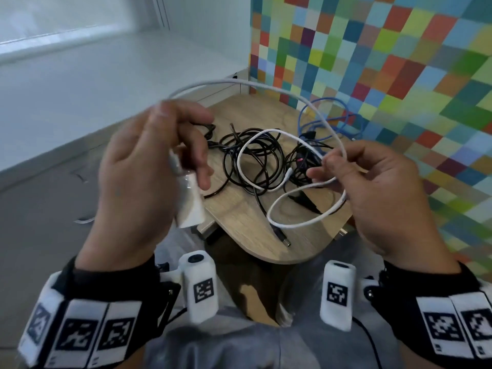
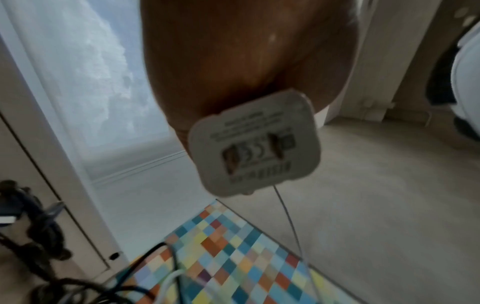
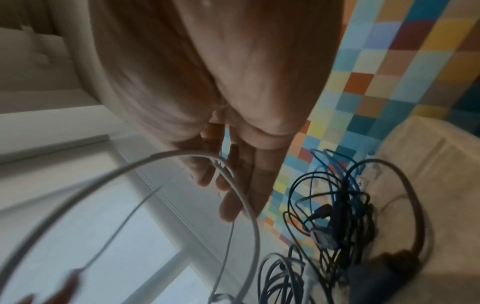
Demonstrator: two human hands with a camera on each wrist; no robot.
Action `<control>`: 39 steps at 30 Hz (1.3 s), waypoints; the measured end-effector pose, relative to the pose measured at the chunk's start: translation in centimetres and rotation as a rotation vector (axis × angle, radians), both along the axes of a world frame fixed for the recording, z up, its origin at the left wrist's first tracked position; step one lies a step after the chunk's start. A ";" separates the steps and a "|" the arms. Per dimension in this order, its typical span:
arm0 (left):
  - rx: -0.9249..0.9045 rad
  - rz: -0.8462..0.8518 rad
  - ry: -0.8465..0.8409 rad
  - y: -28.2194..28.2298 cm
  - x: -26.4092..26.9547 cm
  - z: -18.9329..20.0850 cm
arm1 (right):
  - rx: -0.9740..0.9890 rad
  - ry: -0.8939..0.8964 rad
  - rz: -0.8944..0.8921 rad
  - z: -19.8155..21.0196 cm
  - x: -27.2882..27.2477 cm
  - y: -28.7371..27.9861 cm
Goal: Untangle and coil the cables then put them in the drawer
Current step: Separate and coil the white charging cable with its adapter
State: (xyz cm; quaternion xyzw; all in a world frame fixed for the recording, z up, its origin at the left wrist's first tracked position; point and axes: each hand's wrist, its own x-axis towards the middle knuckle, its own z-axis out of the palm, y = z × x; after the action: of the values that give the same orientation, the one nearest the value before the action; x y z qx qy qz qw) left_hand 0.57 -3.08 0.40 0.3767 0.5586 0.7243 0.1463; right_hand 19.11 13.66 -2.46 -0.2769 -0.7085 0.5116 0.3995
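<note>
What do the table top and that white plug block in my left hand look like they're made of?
Table top: looks like light wood or wood-look laminate, matte, with visible grain lines. Plug block: smooth white moulded plastic, rounded corners, printed grey text, apparently metal prongs; too blurred to be sure.

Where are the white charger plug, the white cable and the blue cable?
white charger plug [image 2: 255,144]: left wrist view, on its pronged face.
white cable [image 1: 290,224]: head view, on the low loop above the table.
blue cable [image 1: 323,101]: head view, on its top loop by the tiled wall.
</note>
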 end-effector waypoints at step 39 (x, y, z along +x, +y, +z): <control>0.059 0.309 -0.200 1.2 -1.8 -2.7 | 0.064 -0.042 -0.378 -2.8 2.3 5.4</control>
State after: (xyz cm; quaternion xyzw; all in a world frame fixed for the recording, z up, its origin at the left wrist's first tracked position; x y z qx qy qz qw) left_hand -1.19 -1.87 -2.31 0.2165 0.5710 0.7881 0.0770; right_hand 21.42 19.09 -5.22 -0.4026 -0.6681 0.3989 0.4822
